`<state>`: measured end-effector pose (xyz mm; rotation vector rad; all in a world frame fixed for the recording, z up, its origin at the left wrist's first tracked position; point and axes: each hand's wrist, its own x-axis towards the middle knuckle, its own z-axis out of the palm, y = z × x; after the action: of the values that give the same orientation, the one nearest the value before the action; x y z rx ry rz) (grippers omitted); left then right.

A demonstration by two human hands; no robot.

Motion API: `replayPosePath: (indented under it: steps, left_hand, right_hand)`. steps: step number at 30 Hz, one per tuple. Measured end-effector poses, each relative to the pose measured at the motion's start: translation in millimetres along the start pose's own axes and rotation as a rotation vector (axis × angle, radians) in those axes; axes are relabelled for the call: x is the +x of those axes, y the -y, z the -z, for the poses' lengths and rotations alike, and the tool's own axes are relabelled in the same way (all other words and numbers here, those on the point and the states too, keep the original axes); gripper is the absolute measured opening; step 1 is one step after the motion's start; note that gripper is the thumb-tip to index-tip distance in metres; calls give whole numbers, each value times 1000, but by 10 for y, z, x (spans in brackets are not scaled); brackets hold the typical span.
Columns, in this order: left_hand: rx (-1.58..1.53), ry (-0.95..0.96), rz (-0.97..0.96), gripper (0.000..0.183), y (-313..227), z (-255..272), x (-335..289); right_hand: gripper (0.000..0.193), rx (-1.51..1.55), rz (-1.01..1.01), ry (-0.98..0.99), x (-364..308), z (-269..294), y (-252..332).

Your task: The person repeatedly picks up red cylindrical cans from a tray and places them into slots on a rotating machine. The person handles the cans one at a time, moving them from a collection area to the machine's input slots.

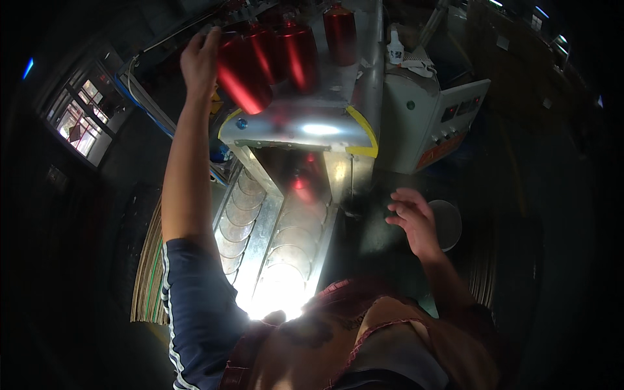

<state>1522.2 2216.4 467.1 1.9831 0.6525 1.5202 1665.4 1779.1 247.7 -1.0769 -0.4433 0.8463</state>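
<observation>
Far to my left, daylight comes through a paned window [81, 123]. Nearer, beside my sleeve, is a stack of brown sheets [148, 270], seen edge-on. My left hand [199, 65] is raised at full reach, its grip closed on the upper end of a metallic red bottle [245, 78]. I hold this bottle tilted, base toward me, at the near left part of a metal machine top [338, 84]; I cannot tell if the base touches it.

Below my forearm run 2 lanes of a conveyor [239, 214] bearing rows of round discs, the near end washed out by glare. Just right of the held bottle stand 2 more red bottles [300, 55], close together, and a 3rd standing bottle [340, 36] is set apart farther right. Under the machine's rounded, yellow-edged front, a dark opening [276, 162] shows a red shine; whether bottle or reflection, I cannot tell.

Right of the machine is a pale control cabinet [416, 123] carrying a white spray bottle [395, 49] and a crumpled white cloth or paper [418, 63]. My right hand [416, 221] is empty, fingers loosely curled, just left of a dull round disc [448, 225].
</observation>
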Motion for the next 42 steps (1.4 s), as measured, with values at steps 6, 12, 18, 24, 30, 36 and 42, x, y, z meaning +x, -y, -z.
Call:
replayPosePath:
  steps: [6, 12, 18, 24, 30, 36, 42]
  left_hand:
    - [425, -18, 126, 55, 558, -793, 327]
    - [387, -101, 204, 73, 613, -835, 217]
    - [-3, -200, 131, 57, 187, -331, -749]
    - [-455, -96, 608, 25, -643, 748, -3773]
    - [-291, -515, 1270, 21, -1707, 1735, -6692]
    - [-99, -1214, 1255, 18, -3038, 3134, -9171]
    - [149, -1702, 1199, 19, -4271, 4269, -10747]
  right_hand:
    - [32, -47, -63, -190, -67, 543, -92]
    - [26, -7, -185, -148, 80, 776, -307]
    - [24, -61, -302, 67, 337, 486, -551]
    - [23, -150, -283, 341, 138, -114, -837]
    - [20, -305, -494, 871, -1121, -945, -1657]
    - [20, -471, -587, 1573, -3734, -1794, -2684]
    - [24, -487, -567, 2017, -5835, -2751, -3306]
